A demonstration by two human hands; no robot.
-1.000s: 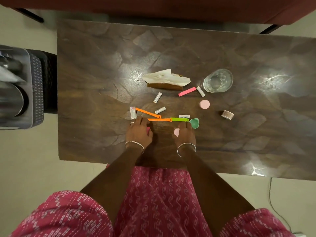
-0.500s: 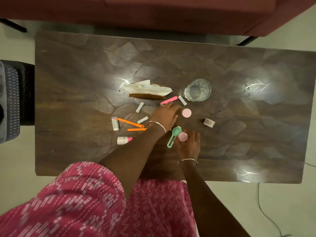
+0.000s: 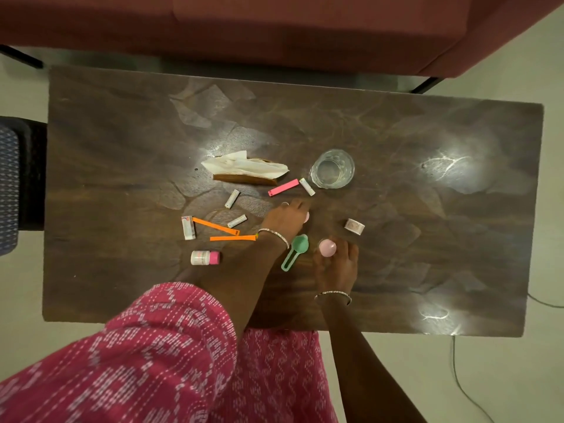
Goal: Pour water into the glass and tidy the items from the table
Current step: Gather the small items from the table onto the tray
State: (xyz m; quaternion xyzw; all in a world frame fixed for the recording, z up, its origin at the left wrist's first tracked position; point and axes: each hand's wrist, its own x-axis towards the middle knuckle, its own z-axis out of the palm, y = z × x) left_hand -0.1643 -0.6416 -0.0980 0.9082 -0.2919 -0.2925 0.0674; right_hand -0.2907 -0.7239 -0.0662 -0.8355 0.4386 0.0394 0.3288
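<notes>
Right of table (image 3: 122, 154) centre, toward 1 o'clock: glass (image 3: 332, 168), upright, clear, water level not readable. Just at its 8 o'clock, close to the base: tube (image 3: 307, 186), then pink strip (image 3: 283, 187) almost end to end with it. At 9 o'clock of glass: tissue (image 3: 244, 164), crumpled, draped over brown holder (image 3: 244, 179). At 5 o'clock, apart: tape roll (image 3: 354, 225).

At 7 o'clock of glass: left hand (image 3: 285, 221), palm down, fingers bent over far cap (image 3: 306, 217), only a pink edge showing; grip or mere touch, cannot tell. At 6 o'clock of glass: right hand (image 3: 335, 268), fingers curled, tips pinching near cap (image 3: 327, 248), pink and round. Between the two wrists: scoop (image 3: 294, 252), green, flat on table, handle toward 7 o'clock. On the wrists: left bangle (image 3: 273, 236), right bangle (image 3: 332, 296).

At 9 o'clock of left hand: second tube (image 3: 232, 198), third tube (image 3: 237, 221), upper orange strip (image 3: 215, 226), lower orange strip (image 3: 233, 238), box (image 3: 188, 228) at the far end. At 8 o'clock: pink-topped bottle (image 3: 205, 257), on its side.

Beyond table at 12 o'clock: sofa (image 3: 274, 25), dark red. Off the 9 o'clock edge: basket (image 3: 9, 190). On floor at 4 o'clock: cable (image 3: 457, 377).
</notes>
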